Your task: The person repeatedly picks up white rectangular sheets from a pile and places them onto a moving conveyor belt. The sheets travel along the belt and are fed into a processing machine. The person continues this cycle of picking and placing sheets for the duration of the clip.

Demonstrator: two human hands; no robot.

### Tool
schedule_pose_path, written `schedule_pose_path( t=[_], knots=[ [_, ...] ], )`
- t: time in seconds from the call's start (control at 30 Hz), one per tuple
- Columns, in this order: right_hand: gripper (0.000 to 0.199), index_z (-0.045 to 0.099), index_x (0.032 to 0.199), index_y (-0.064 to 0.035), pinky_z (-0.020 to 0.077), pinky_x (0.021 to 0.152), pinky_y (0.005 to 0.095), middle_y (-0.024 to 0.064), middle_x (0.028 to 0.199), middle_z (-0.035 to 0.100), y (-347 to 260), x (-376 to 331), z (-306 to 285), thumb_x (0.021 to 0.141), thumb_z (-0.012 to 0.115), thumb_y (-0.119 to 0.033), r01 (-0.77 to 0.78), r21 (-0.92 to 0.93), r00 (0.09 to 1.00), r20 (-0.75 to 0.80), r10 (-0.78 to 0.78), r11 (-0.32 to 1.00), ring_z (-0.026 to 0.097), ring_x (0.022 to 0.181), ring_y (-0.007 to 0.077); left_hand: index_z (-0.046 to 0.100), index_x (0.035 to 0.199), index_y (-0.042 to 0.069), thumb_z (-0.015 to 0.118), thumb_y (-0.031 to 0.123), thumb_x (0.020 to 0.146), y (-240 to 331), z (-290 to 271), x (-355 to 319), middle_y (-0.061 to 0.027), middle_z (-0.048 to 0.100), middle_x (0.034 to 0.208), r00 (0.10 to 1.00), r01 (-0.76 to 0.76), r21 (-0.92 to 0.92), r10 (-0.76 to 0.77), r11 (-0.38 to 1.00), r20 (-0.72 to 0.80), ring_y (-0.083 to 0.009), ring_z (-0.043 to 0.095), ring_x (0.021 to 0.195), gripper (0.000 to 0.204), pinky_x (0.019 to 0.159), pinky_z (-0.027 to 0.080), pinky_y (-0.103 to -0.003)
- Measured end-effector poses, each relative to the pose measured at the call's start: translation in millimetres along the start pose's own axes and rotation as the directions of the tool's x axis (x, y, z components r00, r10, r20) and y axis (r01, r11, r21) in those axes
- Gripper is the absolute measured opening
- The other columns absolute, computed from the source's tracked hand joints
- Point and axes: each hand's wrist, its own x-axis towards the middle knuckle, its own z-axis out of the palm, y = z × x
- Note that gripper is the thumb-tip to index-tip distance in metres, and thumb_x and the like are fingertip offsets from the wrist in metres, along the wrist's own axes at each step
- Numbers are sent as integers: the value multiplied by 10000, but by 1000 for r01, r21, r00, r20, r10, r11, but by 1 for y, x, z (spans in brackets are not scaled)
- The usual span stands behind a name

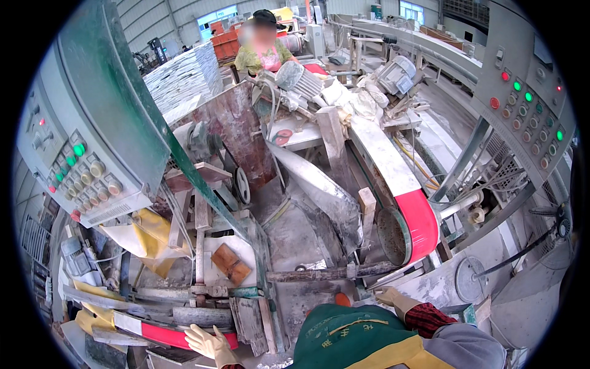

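Note:
My left hand (pixel 206 342) wears a pale rubber glove and rests with fingers spread on a red-and-white bar (pixel 153 332) at the lower left of the machine frame, holding nothing. My right hand (pixel 393 299), also gloved, lies against a dusty ledge beside a rusty horizontal rod (pixel 326 272), below a curved red-and-white guard (pixel 413 212); whether it grips anything is unclear. A green apron (pixel 353 338) covers my front.
Grey control panels with lit buttons stand at left (pixel 80 178) and right (pixel 528 104). A dust-coated chute (pixel 319 184), motors (pixel 298 77) and a wheel (pixel 243 184) fill the middle. Another person (pixel 264 49) works behind the machine. Stacked slabs (pixel 181 77) lie far left.

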Motion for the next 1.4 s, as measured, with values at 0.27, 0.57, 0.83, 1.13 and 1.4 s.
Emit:
schedule_pose_path(
  t=[0.27,0.57,0.83,1.13,1.4],
  knots=[
    [510,613,1284,-105,543,648,357,142,903,717,2,7,-4,817,572,-305,62,-97,998,4,-62,993,690,732,218,416,1433,44,661,363,868,-18,23,18,-236,368,1503,953,-149,-146,103,978,-286,-448,343,1368,694,1143,259,-538],
    [433,655,1208,-169,539,689,378,155,872,709,1,19,-19,819,578,-344,128,-230,990,-30,-138,965,684,772,261,377,1469,115,549,446,938,-47,15,68,-215,331,1532,999,23,-116,-19,993,37,-435,309,1394,649,1149,246,-521],
    [471,617,1288,-136,545,657,347,146,940,710,-19,-8,-7,828,596,-237,99,-123,995,-8,-101,987,688,751,218,367,1462,100,577,419,927,-37,17,50,-201,337,1528,997,-20,-61,16,998,-72,-421,311,1396,657,1142,259,-517],
    [481,573,1342,-115,547,630,334,122,971,702,-17,-7,-2,888,557,-273,48,-36,999,12,-48,998,698,764,199,319,1492,94,603,410,903,-29,4,33,-201,279,1561,999,-35,-54,35,998,12,-415,253,1430,726,1166,218,-514],
    [420,632,1266,-131,556,642,323,126,923,706,-23,-15,0,855,615,-213,43,99,998,-59,-38,994,688,765,195,265,1514,100,595,459,888,-27,13,26,-195,224,1582,999,-44,-18,44,999,21,-423,219,1441,793,1166,208,-518]
  ],
)
